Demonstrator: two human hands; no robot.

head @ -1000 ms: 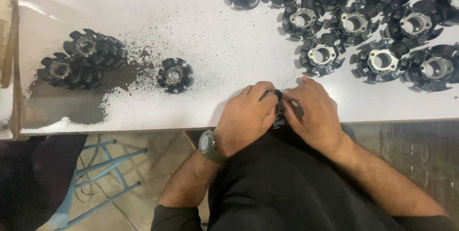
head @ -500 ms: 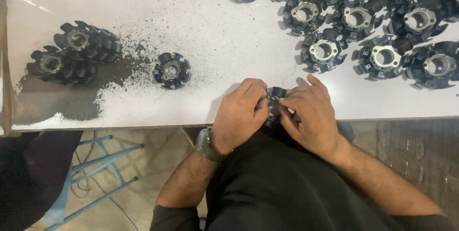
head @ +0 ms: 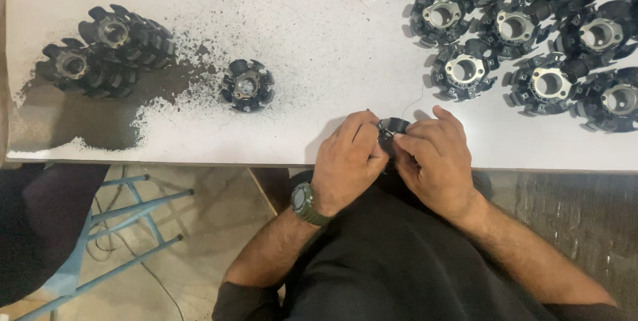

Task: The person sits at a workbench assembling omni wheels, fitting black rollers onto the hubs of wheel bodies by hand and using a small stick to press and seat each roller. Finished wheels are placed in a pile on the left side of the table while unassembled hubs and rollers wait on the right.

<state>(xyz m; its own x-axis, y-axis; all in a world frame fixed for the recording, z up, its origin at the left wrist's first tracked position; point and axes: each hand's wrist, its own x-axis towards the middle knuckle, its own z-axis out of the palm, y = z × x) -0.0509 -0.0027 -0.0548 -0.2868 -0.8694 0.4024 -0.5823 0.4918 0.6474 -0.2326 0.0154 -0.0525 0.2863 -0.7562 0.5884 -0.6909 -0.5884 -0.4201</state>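
A small black finned part (head: 393,125) is gripped between the left hand (head: 349,158) and right hand (head: 435,158) at the near edge of the white table (head: 319,48). A single finned part (head: 247,85) lies in dark dust (well left); a cluster of finned parts (head: 525,35) is seen beyond.

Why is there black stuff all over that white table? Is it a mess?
Yes, a dark powdery patch is spread over the left of the white table, thick under two black toothed round metal parts lying tipped over and thinning into specks around a single upright one. The right side looks clean.
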